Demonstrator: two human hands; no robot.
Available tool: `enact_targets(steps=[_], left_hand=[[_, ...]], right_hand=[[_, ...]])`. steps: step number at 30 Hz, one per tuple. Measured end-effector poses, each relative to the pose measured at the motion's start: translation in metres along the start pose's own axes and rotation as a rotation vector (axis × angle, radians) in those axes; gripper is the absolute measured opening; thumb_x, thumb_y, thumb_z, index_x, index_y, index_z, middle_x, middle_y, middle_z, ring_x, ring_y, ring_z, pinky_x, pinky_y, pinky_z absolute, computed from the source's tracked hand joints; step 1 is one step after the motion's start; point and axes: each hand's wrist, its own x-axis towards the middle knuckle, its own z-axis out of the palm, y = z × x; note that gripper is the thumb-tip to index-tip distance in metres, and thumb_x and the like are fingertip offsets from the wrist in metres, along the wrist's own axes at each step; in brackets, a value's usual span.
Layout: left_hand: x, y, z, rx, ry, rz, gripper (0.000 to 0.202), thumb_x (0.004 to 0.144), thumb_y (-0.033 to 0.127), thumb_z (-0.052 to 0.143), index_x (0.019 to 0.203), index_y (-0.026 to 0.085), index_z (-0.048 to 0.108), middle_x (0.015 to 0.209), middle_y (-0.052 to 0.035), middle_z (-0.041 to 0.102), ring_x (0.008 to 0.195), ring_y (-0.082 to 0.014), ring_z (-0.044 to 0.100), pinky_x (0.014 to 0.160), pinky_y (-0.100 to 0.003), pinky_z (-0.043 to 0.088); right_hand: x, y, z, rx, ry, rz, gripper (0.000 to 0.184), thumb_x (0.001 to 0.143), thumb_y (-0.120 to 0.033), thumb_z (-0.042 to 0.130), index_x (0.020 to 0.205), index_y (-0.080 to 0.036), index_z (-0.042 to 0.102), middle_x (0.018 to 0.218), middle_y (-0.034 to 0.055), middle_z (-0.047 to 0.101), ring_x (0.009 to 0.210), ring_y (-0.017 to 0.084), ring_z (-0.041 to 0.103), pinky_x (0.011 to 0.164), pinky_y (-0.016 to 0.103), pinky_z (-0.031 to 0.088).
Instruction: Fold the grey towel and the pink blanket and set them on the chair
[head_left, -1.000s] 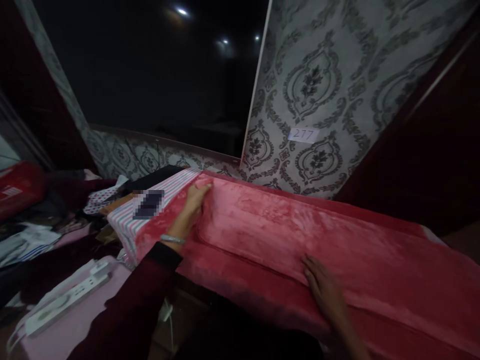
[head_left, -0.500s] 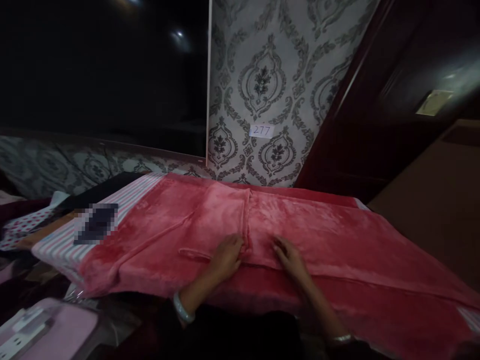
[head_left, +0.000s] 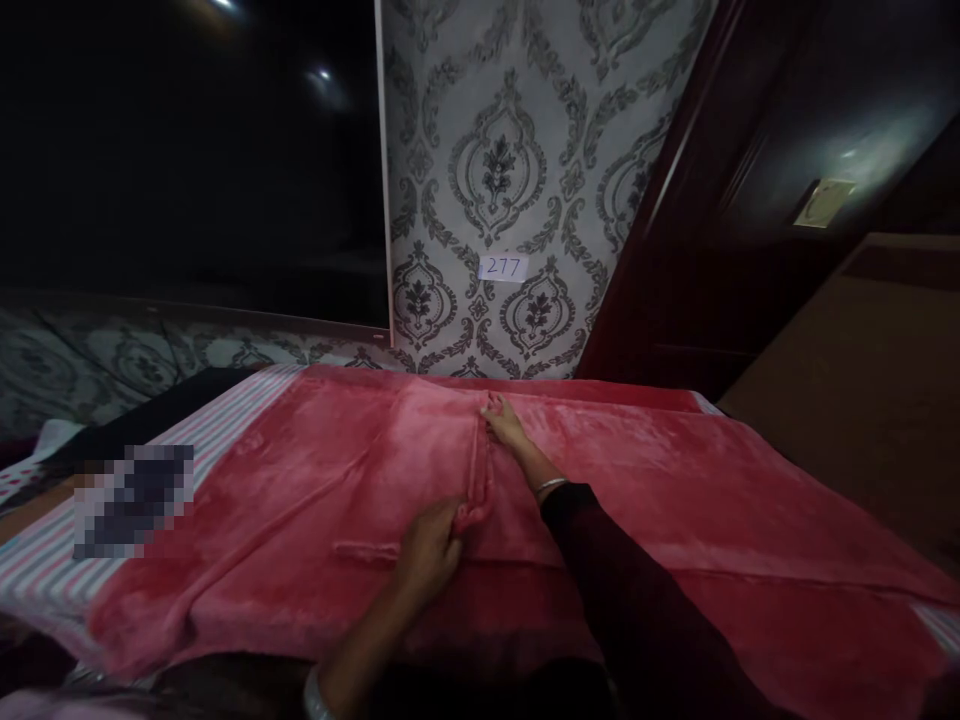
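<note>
A plush pink-red blanket (head_left: pixel 615 490) lies spread in layers over the surface before me, with a folded section left of its middle. Along that section runs a raised edge, pointing away from me. My left hand (head_left: pixel 431 545) is closed on the near end of this edge, its fingers pinching the fabric. Farther off, my right hand (head_left: pixel 504 425) grips the far end of the same edge between thumb and fingers. Beneath the blanket on the left shows a striped cloth (head_left: pixel 247 400).
A pixelated dark patch (head_left: pixel 135 500) covers something on the striped cloth. Behind stand a large dark screen (head_left: pixel 195 170) and a patterned wall bearing a paper label (head_left: pixel 503 267) marked 277. A dark door (head_left: pixel 720 200) and a brown panel (head_left: pixel 862 400) are at right.
My right hand has moved away from me and left, from the near part of the blanket to the edge's far end. My left hand has come slightly nearer and lifts the near end.
</note>
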Motion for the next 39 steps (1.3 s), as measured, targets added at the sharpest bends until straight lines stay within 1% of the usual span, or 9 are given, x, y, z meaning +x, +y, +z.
enact_targets(steps=[3,6,11,13,17,24,30,35,39], left_hand=[[0.001,0.001,-0.002,0.026,-0.021,0.02,0.041,0.073,0.011,0.048,0.103,0.025,0.074,0.096,-0.0037,0.075,0.093,-0.0224,0.069,0.088,-0.036,0.054],[0.008,0.008,-0.005,0.038,-0.035,0.037,0.045,0.073,0.01,0.048,0.106,0.027,0.074,0.098,-0.0047,0.075,0.095,-0.0238,0.069,0.089,-0.038,0.055],[0.02,0.015,0.018,0.104,-0.074,0.137,0.052,0.076,0.011,0.05,0.12,0.029,0.071,0.126,-0.0094,0.071,0.118,-0.03,0.064,0.103,-0.048,0.052],[0.02,0.015,0.038,0.155,-0.147,0.147,0.049,0.077,0.01,0.051,0.119,0.025,0.071,0.13,-0.012,0.07,0.121,-0.0311,0.063,0.107,-0.051,0.05],[0.01,0.01,0.069,0.274,-0.248,0.145,0.04,0.085,0.011,0.048,0.116,0.021,0.072,0.127,-0.0163,0.07,0.123,-0.0319,0.062,0.11,-0.052,0.046],[0.006,0.009,0.071,0.256,-0.179,0.179,0.055,0.078,0.007,0.048,0.126,0.022,0.068,0.133,-0.0147,0.068,0.126,-0.0311,0.061,0.113,-0.053,0.046],[0.008,0.018,0.093,0.394,-0.164,0.213,0.039,0.089,0.011,0.048,0.121,0.02,0.069,0.132,-0.0152,0.069,0.127,-0.0302,0.062,0.111,-0.052,0.048],[0.01,0.039,0.078,0.434,-0.255,0.201,0.041,0.088,0.01,0.052,0.126,0.015,0.066,0.133,-0.0157,0.068,0.129,-0.029,0.059,0.115,-0.048,0.044],[0.013,0.056,0.06,0.356,-0.303,0.204,0.037,0.086,0.011,0.054,0.121,0.014,0.067,0.13,-0.0169,0.068,0.125,-0.03,0.06,0.113,-0.049,0.045]], right_hand=[[0.024,0.0,0.015,0.002,0.082,0.027,0.076,0.078,-0.022,0.072,0.149,-0.019,0.042,0.14,0.0164,0.061,0.125,0.024,0.061,0.105,0.041,0.051],[0.047,-0.006,0.021,0.009,0.1,0.036,0.079,0.078,-0.019,0.066,0.152,-0.018,0.04,0.136,0.0147,0.064,0.12,0.025,0.064,0.104,0.042,0.052],[0.068,-0.013,-0.003,-0.033,0.132,-0.188,0.067,0.079,-0.016,0.056,0.146,-0.017,0.051,0.145,0.0093,0.06,0.129,0.021,0.058,0.112,0.036,0.045],[0.061,-0.003,-0.018,-0.089,0.158,-0.173,0.066,0.079,-0.016,0.057,0.145,-0.018,0.053,0.143,0.0093,0.061,0.128,0.021,0.059,0.111,0.036,0.045],[0.037,0.026,-0.037,-0.175,0.163,0.043,0.059,0.08,-0.022,0.064,0.138,-0.017,0.057,0.135,0.0131,0.066,0.12,0.026,0.065,0.107,0.043,0.05],[0.039,0.028,-0.029,-0.172,0.107,-0.013,0.064,0.078,-0.012,0.064,0.141,-0.017,0.057,0.147,0.0102,0.059,0.134,0.023,0.055,0.116,0.038,0.041],[0.034,0.019,-0.036,-0.184,0.119,0.018,0.058,0.08,-0.018,0.068,0.137,-0.018,0.061,0.139,0.012,0.064,0.127,0.027,0.061,0.113,0.045,0.044],[0.003,0.014,-0.048,-0.185,0.085,0.093,0.058,0.082,-0.02,0.065,0.14,-0.019,0.058,0.126,0.011,0.071,0.112,0.025,0.069,0.103,0.043,0.053],[-0.053,0.022,-0.061,-0.167,0.002,0.096,0.07,0.081,-0.025,0.068,0.148,-0.018,0.052,0.127,0.0096,0.07,0.115,0.026,0.067,0.103,0.044,0.053]])
